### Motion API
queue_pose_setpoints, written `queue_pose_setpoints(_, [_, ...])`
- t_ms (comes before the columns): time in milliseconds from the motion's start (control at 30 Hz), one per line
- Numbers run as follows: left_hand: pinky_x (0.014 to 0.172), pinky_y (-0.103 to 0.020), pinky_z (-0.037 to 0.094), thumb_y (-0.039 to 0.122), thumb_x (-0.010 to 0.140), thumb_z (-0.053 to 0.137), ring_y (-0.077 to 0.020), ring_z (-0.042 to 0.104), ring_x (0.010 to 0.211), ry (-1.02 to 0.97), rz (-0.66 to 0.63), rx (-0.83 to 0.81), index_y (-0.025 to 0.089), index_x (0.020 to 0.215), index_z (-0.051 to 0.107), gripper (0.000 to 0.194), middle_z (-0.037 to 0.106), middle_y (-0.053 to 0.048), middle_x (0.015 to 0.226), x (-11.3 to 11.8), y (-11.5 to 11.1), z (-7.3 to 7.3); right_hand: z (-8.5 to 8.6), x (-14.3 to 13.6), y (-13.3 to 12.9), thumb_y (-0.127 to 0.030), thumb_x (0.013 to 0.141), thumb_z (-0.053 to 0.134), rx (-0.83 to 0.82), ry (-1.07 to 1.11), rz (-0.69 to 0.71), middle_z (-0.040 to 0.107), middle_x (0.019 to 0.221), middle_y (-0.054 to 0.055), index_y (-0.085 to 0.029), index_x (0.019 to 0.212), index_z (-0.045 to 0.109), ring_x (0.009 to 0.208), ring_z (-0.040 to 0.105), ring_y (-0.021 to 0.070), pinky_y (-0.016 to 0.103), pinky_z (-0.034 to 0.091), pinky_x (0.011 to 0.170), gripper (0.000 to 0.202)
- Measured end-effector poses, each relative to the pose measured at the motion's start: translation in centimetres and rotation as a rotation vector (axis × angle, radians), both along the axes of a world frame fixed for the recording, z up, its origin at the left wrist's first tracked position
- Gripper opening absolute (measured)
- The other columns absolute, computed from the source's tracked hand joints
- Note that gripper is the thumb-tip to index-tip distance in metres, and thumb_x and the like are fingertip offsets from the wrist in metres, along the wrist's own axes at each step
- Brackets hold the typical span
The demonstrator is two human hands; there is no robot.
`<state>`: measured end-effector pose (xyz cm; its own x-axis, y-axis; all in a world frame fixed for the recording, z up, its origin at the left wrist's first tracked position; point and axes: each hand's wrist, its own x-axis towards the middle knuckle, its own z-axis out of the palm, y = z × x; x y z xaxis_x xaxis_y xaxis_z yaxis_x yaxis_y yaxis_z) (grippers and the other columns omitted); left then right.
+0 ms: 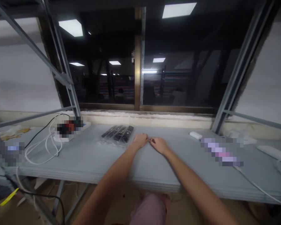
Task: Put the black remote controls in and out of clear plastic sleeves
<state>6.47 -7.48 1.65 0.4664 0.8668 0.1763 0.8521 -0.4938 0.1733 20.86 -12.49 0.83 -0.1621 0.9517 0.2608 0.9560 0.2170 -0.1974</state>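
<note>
- Nearest you, the grey desk (84,162) runs under both forearms.
- Your right hand (159,145) points inward, its fingers bent together; you can't tell if that grip holds anything.
- Your left hand (141,140) faces it, fingertips nearly meeting; this grip is curled too, and any small piece between the two is too blurred to make out.
- Just left of your left hand, the nearer one, black remote controls (119,133) lie in clear plastic, long axes slanting from near-left to far-right.
</note>
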Motion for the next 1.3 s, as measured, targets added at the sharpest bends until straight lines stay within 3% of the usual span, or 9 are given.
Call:
queue_pose_setpoints(233, [0.087, -0.039, 0.041, 0.021, 0.092, 0.035, -0.0288, 0.059, 0.102, 0.055, 0.005, 0.072, 0.009, 0.103, 0.065, 0.034, 0.063, -0.022, 0.105, -0.3, 0.1, 0.6, 0.0, 0.0, -0.1, -0.031, 0.093, 0.042, 0.008, 0.012, 0.004, 0.071, 0.089, 0.007, -0.02, 0.093, 0.067, 0.081, 0.063, 0.0176, 0.024, 0.033, 0.064, 0.027])
queue_pose_setpoints(400, [0.1, -0.047, 0.031, 0.015, 0.09, 0.034, -0.0311, 0.042, 0.12, -0.006, 0.333, 0.369, 0.007, 0.119, 0.057, 0.038, 0.052, -0.023, 0.124, -3.5, 1.2, 1.4, 0.1, 0.0, -0.4, -0.029, 0.092, 0.042, 0.008, 0.024, 0.012, 0.071, 0.087, 0.006, -0.02, 0.092, 0.067, 0.081, 0.062, 0.0171, 0.024, 0.032, 0.065, 0.026])
queue_pose_setpoints(533, [0.105, -0.052, 0.021, 0.017, 0.089, 0.037, -0.0324, 0.032, 0.129, 0.051, 0.513, 0.323, 0.009, 0.121, 0.058, 0.04, 0.049, -0.022, 0.132, -6.0, 2.2, 0.7, 0.3, -0.1, -0.5, -0.03, 0.092, 0.044, 0.005, 0.029, 0.016, 0.07, 0.084, 0.005, -0.021, 0.09, 0.067, 0.078, 0.061, 0.0165, 0.024, 0.031, 0.063, 0.026])
queue_pose_setpoints(733, [0.107, -0.049, 0.018, 0.01, 0.087, 0.034, -0.0318, 0.034, 0.13, 0.046, 0.456, 0.323, 0.005, 0.117, 0.061, 0.041, 0.049, -0.025, 0.132, -5.7, 2.0, 0.7, 0.3, -0.1, -0.4, -0.031, 0.093, 0.043, 0.003, 0.026, 0.017, 0.07, 0.085, 0.005, -0.021, 0.09, 0.067, 0.078, 0.061, 0.0158, 0.024, 0.03, 0.063, 0.026])
queue_pose_setpoints(867, [0.102, -0.043, 0.03, 0.018, 0.088, 0.041, -0.0303, 0.05, 0.116, -0.033, 0.422, 0.195, 0.009, 0.112, 0.063, 0.034, 0.061, -0.022, 0.114, -4.6, 1.3, 1.5, 0.1, 0.0, -0.3, -0.03, 0.093, 0.042, -0.002, 0.017, 0.008, 0.07, 0.085, 0.006, -0.021, 0.091, 0.067, 0.079, 0.061, 0.0163, 0.024, 0.031, 0.063, 0.026])
queue_pose_setpoints(1033, [0.088, -0.033, 0.042, 0.027, 0.083, 0.057, -0.0266, 0.058, 0.109, -0.195, 0.415, 0.021, 0.016, 0.12, 0.057, 0.038, 0.063, -0.018, 0.113, -4.0, 1.0, 2.8, 0.1, 0.0, -0.3, -0.032, 0.093, 0.041, -0.007, 0.011, 0.007, 0.07, 0.087, 0.007, -0.02, 0.093, 0.067, 0.08, 0.062, 0.0173, 0.024, 0.031, 0.062, 0.028])
queue_pose_setpoints(1100, [0.084, -0.031, 0.043, 0.03, 0.074, 0.069, -0.0284, 0.059, 0.107, -0.235, 0.426, -0.038, 0.015, 0.109, 0.062, 0.039, 0.065, -0.018, 0.109, -4.5, 1.1, 3.4, 0.1, 0.0, -0.2, -0.032, 0.092, 0.041, -0.011, 0.009, 0.009, 0.07, 0.088, 0.007, -0.02, 0.094, 0.067, 0.081, 0.062, 0.0174, 0.024, 0.031, 0.063, 0.028])
queue_pose_setpoints(1200, [0.074, -0.03, 0.045, 0.035, 0.061, 0.079, -0.0307, 0.064, 0.093, -0.278, 0.397, -0.159, 0.015, 0.073, 0.066, 0.027, 0.069, -0.015, 0.083, -5.5, 1.6, 3.9, 0.0, 0.1, -0.1, -0.03, 0.092, 0.041, -0.012, 0.006, 0.014, 0.07, 0.089, 0.007, -0.021, 0.095, 0.066, 0.081, 0.062, 0.0174, 0.024, 0.031, 0.063, 0.027])
queue_pose_setpoints(1300, [0.059, -0.025, 0.042, 0.037, 0.061, 0.077, -0.0229, 0.063, 0.067, -0.352, 0.28, -0.326, 0.017, 0.05, 0.057, 0.03, 0.056, -0.004, 0.047, -5.7, 2.3, 3.4, 0.1, 0.1, -0.2, -0.03, 0.092, 0.042, -0.011, 0.004, 0.024, 0.07, 0.088, 0.006, -0.021, 0.094, 0.066, 0.08, 0.062, 0.0174, 0.024, 0.03, 0.062, 0.026])
